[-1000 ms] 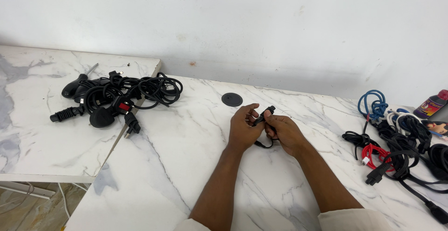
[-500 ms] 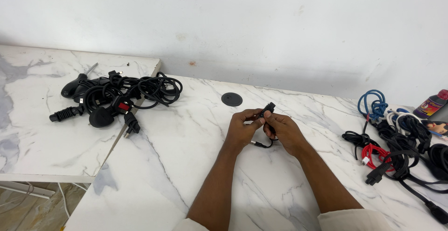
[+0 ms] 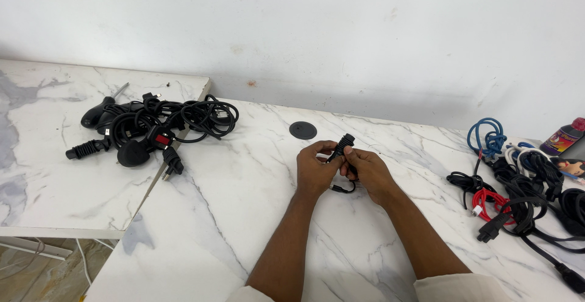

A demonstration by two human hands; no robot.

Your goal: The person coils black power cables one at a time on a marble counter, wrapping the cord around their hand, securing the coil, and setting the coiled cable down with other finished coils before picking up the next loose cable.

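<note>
I see both hands meeting over the middle of the white marble worktop (image 3: 231,216), and between them is a short black cable (image 3: 342,149) bundled small. The left hand (image 3: 314,171) has its grip closed around the lower part of the bundle, thumb on top, while the right hand (image 3: 365,169) pinches the ribbed plug end that sticks up toward the wall; a small loop of the cable hangs out under the palms, just above the worktop. Just beyond the hands sits a round black cap (image 3: 303,130) set in the worktop. Well off to the left lies a pile of black cables (image 3: 158,125) with plugs. Far right is a tangle of black, red, white and blue cables (image 3: 524,180)
</note>
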